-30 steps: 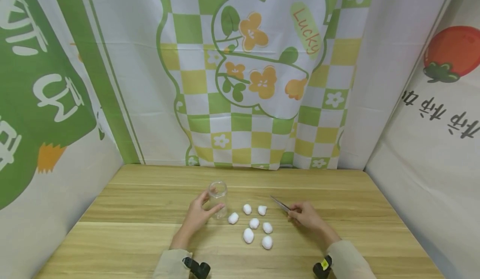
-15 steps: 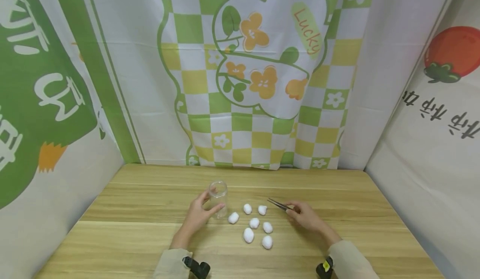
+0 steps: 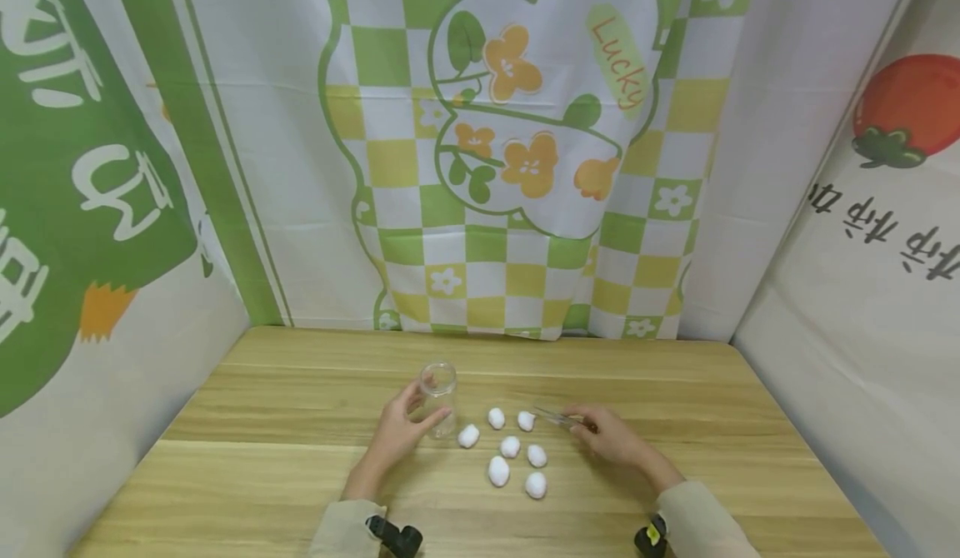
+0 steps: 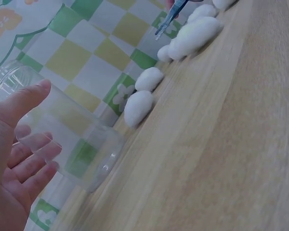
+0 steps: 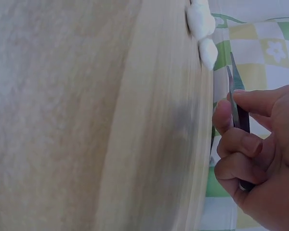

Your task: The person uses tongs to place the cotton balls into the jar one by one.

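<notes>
My left hand holds a clear, lidless jar upright on the table, thumb on the near side and fingers round the far side. In the left wrist view the jar looks see-through, with nothing inside. Metal tweezers are pinched in my right hand, between thumb and fingers, their tips apart. Those tips point left, close beside a white cotton ball at the back right of a loose group. Nothing sits between the tips.
Several more cotton balls lie between the hands, among them one near the jar and one closest to the person. The wooden table ends at a printed curtain behind, with cloth walls on both sides.
The tweezers have swung down and left, so their tips now stand near the back right cotton ball. My left hand and the jar have stayed in place.
</notes>
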The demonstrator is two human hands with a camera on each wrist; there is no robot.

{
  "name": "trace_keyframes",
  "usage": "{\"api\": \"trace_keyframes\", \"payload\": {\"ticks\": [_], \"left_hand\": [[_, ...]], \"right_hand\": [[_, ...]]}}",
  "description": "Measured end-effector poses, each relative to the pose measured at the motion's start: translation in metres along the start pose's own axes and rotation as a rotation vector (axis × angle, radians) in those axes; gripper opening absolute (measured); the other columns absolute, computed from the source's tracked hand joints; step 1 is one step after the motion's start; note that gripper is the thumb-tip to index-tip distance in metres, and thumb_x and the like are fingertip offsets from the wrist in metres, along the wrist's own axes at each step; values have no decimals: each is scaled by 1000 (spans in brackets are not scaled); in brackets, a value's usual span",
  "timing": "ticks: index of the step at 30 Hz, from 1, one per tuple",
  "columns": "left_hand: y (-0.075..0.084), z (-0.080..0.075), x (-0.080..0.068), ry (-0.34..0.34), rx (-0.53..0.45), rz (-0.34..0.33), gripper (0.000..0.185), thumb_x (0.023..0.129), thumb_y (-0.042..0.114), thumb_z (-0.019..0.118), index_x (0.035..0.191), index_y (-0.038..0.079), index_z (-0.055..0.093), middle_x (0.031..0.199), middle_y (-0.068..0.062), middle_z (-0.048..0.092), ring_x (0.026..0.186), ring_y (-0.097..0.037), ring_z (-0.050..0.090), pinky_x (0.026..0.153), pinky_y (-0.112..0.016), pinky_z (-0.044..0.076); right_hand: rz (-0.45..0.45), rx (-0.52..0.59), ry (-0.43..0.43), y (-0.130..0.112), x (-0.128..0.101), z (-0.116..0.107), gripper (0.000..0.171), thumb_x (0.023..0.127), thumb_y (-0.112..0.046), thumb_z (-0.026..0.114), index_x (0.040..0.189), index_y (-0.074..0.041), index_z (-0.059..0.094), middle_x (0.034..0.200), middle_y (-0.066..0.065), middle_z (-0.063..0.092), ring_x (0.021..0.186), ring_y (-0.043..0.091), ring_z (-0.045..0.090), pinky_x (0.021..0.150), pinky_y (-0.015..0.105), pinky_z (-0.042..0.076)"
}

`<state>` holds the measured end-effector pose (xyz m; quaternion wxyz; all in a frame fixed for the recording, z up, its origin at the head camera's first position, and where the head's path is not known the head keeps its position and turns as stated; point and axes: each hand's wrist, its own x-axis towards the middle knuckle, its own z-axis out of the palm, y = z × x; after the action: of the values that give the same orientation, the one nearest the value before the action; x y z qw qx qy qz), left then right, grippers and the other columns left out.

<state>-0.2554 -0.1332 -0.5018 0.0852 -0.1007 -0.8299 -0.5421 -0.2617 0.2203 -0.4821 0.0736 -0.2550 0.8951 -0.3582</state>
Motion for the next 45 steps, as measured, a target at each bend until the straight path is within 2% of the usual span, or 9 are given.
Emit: {"api": "trace_keyframes", "payload": {"ticks": [4, 9, 17, 24, 34, 39, 41, 43, 45], "left_hand": [[1, -1, -1, -2, -8, -15, 67, 83, 24, 75, 140, 4, 45, 142, -20, 52, 128, -41, 54, 110, -51, 45], [1, -1, -1, 1, 6, -25, 69, 84, 26, 75, 141, 4, 44, 142, -21, 52, 128, -41, 54, 110, -51, 46], [-3, -1, -1, -24, -16, -40, 67, 84, 28, 74, 140, 6, 46, 143, -20, 51, 131, -41, 51, 112, -50, 44], [-4, -1, -1, -22, -25, -45, 66, 84, 30, 74, 140, 7, 47, 144, -18, 51, 131, -40, 51, 113, -49, 43], [-4, 0, -1, -24, -35, -40, 66, 84, 28, 74, 140, 6, 47, 144, -17, 51, 132, -38, 51, 114, -47, 42], [-4, 0, -1, -19, -36, -41, 66, 84, 28, 74, 139, 5, 47, 144, -17, 52, 132, -38, 51, 114, -48, 42], [-4, 0, -1, -16, -34, -40, 65, 84, 28, 74, 139, 5, 48, 143, -17, 52, 132, -39, 51, 114, -48, 43], [-4, 0, 0, -14, -32, -36, 65, 84, 28, 74, 139, 5, 48, 143, -18, 53, 132, -39, 51, 113, -48, 43], [-3, 0, 0, -12, -31, -37, 65, 84, 28, 74, 139, 4, 48, 142, -18, 53, 131, -39, 52, 113, -48, 43]], "right_hand": [[-8, -60, 7, -3, 0, 1, 32, 96, -7, 54, 125, 4, 58, 95, 14, 65, 67, 0, 43, 56, 16, 40], [-8, -90, 12, -3, 1, 1, 31, 95, -7, 54, 125, 2, 59, 112, 20, 67, 71, -1, 45, 61, 16, 42], [11, -66, -2, 3, 3, 1, 30, 96, -8, 54, 123, 2, 60, 90, 10, 64, 62, -1, 41, 54, 16, 40], [28, -71, -9, 2, 5, 2, 30, 96, -10, 54, 123, 1, 61, 92, 10, 65, 65, 1, 44, 55, 16, 41], [13, -68, -43, 2, 8, 4, 31, 96, -10, 55, 124, 3, 60, 88, 11, 64, 59, -1, 46, 52, 17, 43], [-38, -126, -38, 1, 10, 7, 27, 94, -9, 57, 118, 3, 63, 102, 17, 69, 71, 3, 48, 61, 17, 43], [-46, -147, -31, 2, 10, 8, 27, 94, -8, 57, 118, 2, 63, 110, 19, 69, 79, 5, 53, 67, 19, 46], [-24, -126, -32, 2, 10, 7, 28, 94, -8, 56, 120, 2, 63, 112, 20, 68, 80, 8, 54, 67, 20, 47], [10, -80, -43, 2, 10, 6, 29, 96, -9, 54, 123, 1, 61, 106, 21, 67, 74, 8, 55, 61, 19, 48]]}}
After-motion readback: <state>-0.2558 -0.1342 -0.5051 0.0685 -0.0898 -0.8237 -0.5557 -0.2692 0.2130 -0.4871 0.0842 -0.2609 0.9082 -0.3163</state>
